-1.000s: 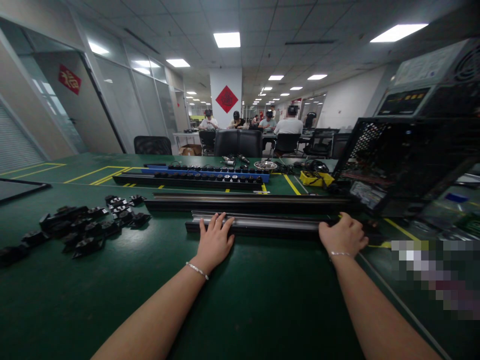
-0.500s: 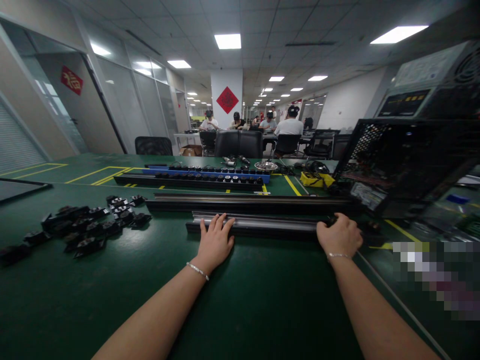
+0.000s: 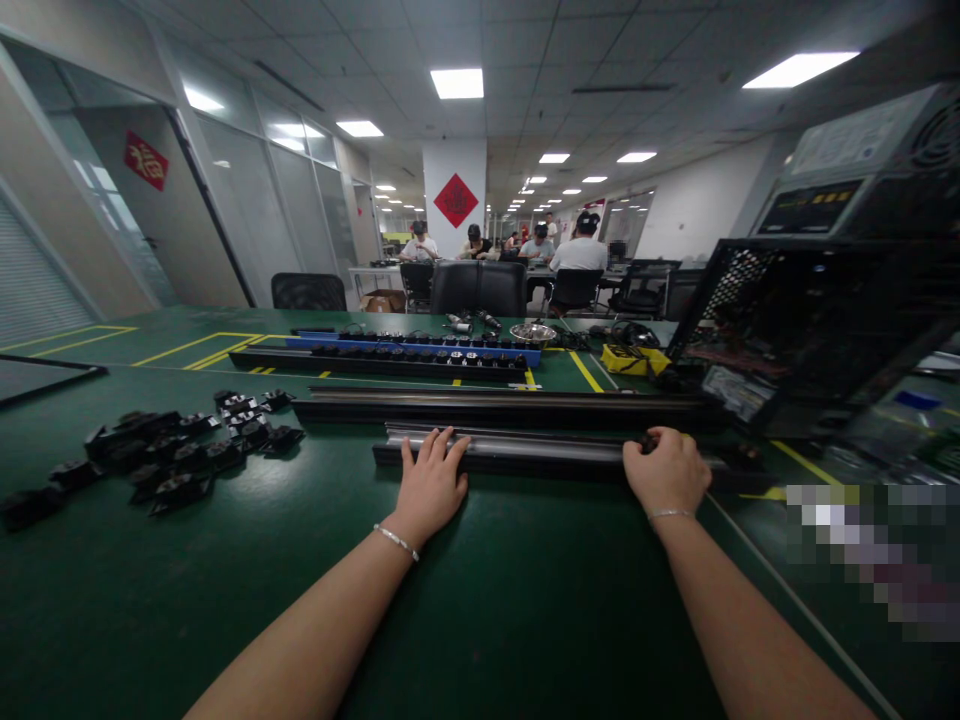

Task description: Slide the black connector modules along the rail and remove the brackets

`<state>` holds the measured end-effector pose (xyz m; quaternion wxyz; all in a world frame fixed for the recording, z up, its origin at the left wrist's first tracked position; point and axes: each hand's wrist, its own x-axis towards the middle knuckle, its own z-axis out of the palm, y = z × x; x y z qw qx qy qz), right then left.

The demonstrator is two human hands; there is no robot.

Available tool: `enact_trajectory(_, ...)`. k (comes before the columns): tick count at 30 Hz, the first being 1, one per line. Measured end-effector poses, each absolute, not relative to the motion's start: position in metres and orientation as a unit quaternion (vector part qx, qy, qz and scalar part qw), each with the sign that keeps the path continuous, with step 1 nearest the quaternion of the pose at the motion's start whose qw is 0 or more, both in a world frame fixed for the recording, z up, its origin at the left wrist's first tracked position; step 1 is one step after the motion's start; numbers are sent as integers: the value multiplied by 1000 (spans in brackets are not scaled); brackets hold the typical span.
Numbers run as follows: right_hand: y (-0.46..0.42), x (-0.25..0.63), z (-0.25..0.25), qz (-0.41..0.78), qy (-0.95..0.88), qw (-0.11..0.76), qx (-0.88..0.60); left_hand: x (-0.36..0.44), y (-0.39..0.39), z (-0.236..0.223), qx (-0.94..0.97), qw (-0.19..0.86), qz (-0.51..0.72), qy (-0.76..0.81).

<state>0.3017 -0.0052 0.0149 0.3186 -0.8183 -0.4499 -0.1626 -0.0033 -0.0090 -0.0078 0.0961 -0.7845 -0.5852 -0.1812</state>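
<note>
A black channel-shaped rail (image 3: 547,455) lies crosswise on the green table before me. My left hand (image 3: 433,475) rests on its left part, fingers spread over the top edge. At the rail's right part, my right hand (image 3: 667,470) is closed, with a small black piece (image 3: 647,441) showing at its thumb and fingertips. Most of that piece is hidden by the hand. Just behind lies a longer black rail (image 3: 480,405). To the left is a loose heap of black modules (image 3: 187,455), out of reach of both hands.
Farther back lie a blue rail (image 3: 529,354) and a black rail (image 3: 277,362) with round modules in a row. A round metal dish (image 3: 532,332) and a yellow box (image 3: 634,360) stand behind. An open computer case (image 3: 825,330) rises at right. Several people sit at a far table.
My right hand has slid left along the near rail, with the small black piece at its fingers. My left hand has stayed in place on the rail.
</note>
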Motion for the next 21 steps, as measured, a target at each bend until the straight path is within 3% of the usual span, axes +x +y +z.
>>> enact_trajectory(21, -1, 290, 9, -158, -524, 331, -768, -4, -8, -10, -787, 111, -177, -581)
